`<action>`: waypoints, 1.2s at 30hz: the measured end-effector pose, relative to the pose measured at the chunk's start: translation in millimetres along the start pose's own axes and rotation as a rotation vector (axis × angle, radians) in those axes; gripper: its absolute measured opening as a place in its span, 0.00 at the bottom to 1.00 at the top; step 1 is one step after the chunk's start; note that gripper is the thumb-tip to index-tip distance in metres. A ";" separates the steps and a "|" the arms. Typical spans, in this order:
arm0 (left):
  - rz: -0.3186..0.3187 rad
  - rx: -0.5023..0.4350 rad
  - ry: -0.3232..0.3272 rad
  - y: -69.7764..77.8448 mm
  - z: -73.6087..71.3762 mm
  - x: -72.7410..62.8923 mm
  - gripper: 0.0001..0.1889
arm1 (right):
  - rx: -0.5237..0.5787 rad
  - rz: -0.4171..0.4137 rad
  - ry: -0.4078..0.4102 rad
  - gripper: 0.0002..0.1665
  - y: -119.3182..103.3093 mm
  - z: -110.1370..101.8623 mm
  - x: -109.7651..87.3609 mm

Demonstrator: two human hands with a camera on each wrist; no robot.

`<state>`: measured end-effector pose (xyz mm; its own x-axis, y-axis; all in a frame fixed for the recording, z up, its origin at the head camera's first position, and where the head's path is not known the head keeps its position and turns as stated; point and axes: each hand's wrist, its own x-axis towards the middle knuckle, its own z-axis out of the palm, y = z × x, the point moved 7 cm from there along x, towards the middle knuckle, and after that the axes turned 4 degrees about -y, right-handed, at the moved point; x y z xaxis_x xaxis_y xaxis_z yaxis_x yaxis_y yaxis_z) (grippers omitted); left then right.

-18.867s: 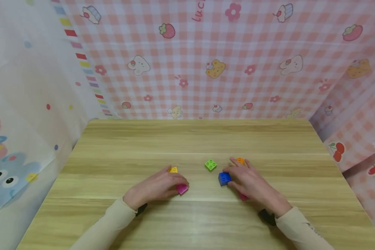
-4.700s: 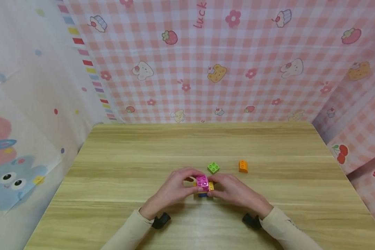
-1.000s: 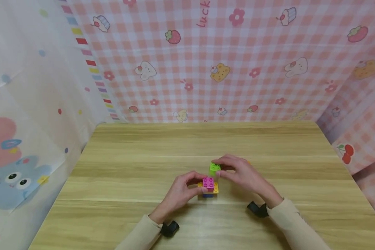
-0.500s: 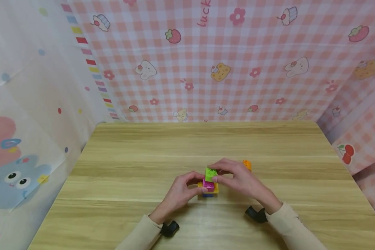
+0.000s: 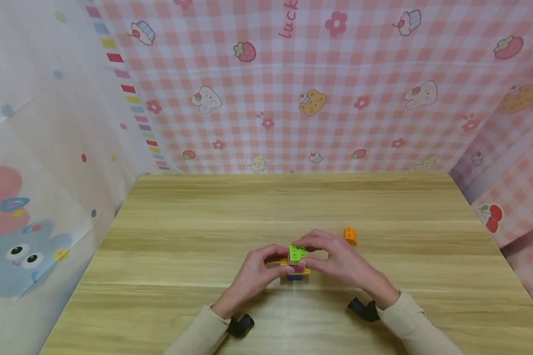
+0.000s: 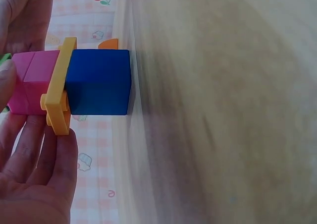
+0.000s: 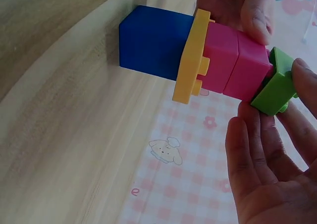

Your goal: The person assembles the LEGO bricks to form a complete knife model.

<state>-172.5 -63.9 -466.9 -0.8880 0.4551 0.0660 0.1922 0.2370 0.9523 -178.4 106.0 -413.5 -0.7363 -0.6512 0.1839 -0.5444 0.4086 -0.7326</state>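
Between the hands, a stack of toy building bricks stands on the table. At its base is a blue brick (image 7: 151, 40), with a wider yellow plate (image 7: 190, 60) on it. Two pink bricks, a lower pink brick (image 7: 219, 58) and an upper pink brick (image 7: 245, 68), sit above the plate. My left hand (image 5: 259, 268) holds the pink part of the stack from the left, thumb in front. My right hand (image 5: 339, 254) pinches a green brick (image 5: 297, 254) at the top. In the right wrist view that brick tilts against the upper pink brick, a gap showing along one edge.
An orange brick (image 5: 350, 235) with a curved side lies on the wooden table (image 5: 204, 207), just beyond the right hand. A pink checked cloth (image 5: 271, 98) hangs behind the table's back edge, and a white printed cloth (image 5: 49, 148) hangs at the left.
Bricks first lay scattered, then became a stack. The right hand has since lifted the green brick from the table and brought it left and nearer, onto the stack's top. The left hand stays.
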 end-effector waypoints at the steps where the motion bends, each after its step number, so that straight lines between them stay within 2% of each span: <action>1: -0.002 0.003 0.000 0.0 -0.4 0.0 0.14 | -0.015 -0.005 0.003 0.18 -0.7 0.1 0.0; 8: 0.007 0.021 -0.001 0.7 -1.4 0.4 0.14 | -0.095 -0.043 0.020 0.19 -7.9 0.8 0.3; 17: 0.023 0.165 0.020 2.2 -3.1 1.1 0.15 | -0.109 -0.077 0.020 0.19 -12.3 1.8 2.6; 23: 0.046 0.194 0.027 2.0 -2.4 -1.0 0.14 | -0.155 -0.128 0.033 0.20 -16.0 3.8 1.0; 26: 0.035 0.201 0.020 -0.3 -1.0 -3.5 0.14 | -0.160 -0.117 0.028 0.20 -15.3 7.2 0.0; 29: 0.027 0.229 -0.001 0.1 -0.4 -4.6 0.16 | -0.135 -0.068 0.028 0.21 -9.7 9.9 -1.6; 36: 0.043 0.338 -0.043 11.8 -3.6 -2.2 0.18 | -0.063 -0.016 0.037 0.24 1.5 10.3 -1.8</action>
<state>-169.8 -65.1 -454.7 -0.8590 0.5050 0.0844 0.3632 0.4849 0.7956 -173.7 101.2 -421.7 -0.7414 -0.6339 0.2204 -0.5793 0.4387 -0.6870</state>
